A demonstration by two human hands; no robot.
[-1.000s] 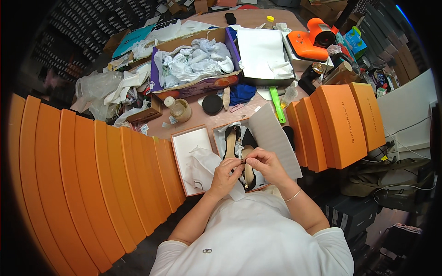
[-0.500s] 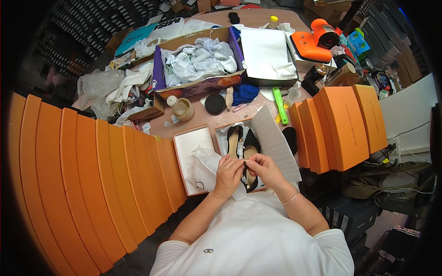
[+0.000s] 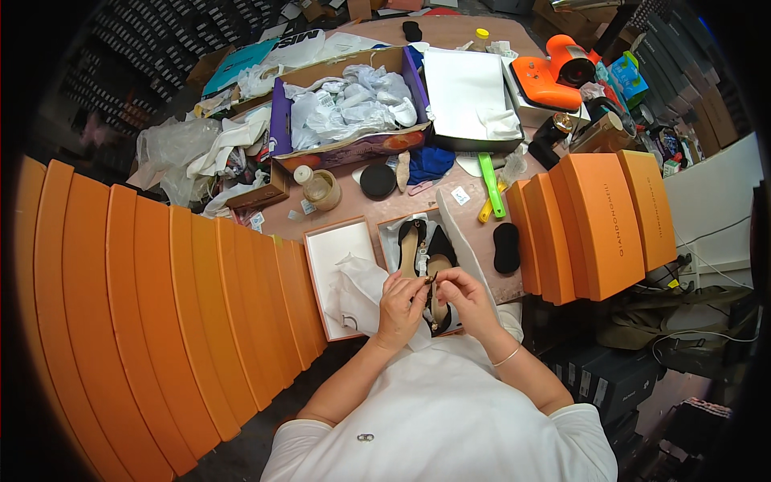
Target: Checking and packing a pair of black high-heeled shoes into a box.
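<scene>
A pair of black shoes [image 3: 411, 245] with tan insoles lies in a shoe box lined with white paper, right in front of me. Above it, my left hand [image 3: 401, 312] pinches a thin dark shoe strap [image 3: 432, 279] with a small gold-coloured piece. The fingertips of my right hand [image 3: 468, 304] are closed on the strap's other side, touching or nearly touching the left ones. Both hands hide the near part of the shoes. A white packing sheet [image 3: 464, 249] stands up along the box's right side. Left of it lies the box lid [image 3: 331, 241] with crumpled tissue paper [image 3: 353, 289].
Orange shoe boxes stand in a long row [image 3: 152, 321] at left and a shorter row [image 3: 590, 225] at right. Behind are a purple carton [image 3: 281, 120] of crumpled paper, a jar [image 3: 323, 193], a black round tin [image 3: 377, 182], a green-handled tool [image 3: 491, 185] and a black oval pad [image 3: 506, 247].
The packing sheet has swung left and more upright, uncovering the black pad and a small label. My right fingertips have shifted slightly, and more of the strap shows between my hands.
</scene>
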